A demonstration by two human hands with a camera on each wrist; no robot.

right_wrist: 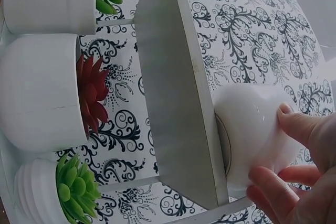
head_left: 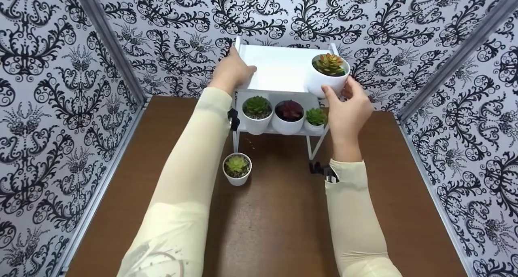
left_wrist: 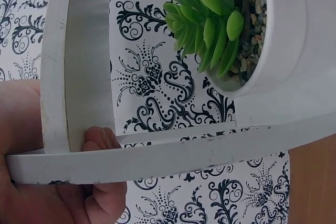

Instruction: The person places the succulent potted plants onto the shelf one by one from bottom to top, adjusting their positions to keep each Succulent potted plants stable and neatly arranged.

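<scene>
At the right end of the white shelf's upper board point(head_left: 275, 70), my right hand point(head_left: 350, 109) holds a round white pot point(head_left: 327, 83) with an orange-tipped green succulent point(head_left: 330, 64). In the right wrist view the pot's base is right at the board's edge, thumb on one side and fingers on the other. My left hand point(head_left: 232, 71) grips the left end of the upper board; the left wrist view shows its fingers point(left_wrist: 102, 137) wrapped around the white frame point(left_wrist: 157, 163) at the corner.
On the lower tier stand a green succulent pot point(head_left: 257, 123), a dark red one point(head_left: 288, 125) and a small green one point(head_left: 315, 125). Another small potted succulent point(head_left: 237, 180) stands on the brown table point(head_left: 275, 220), front left of the shelf. Patterned walls point(head_left: 170, 26) enclose the table.
</scene>
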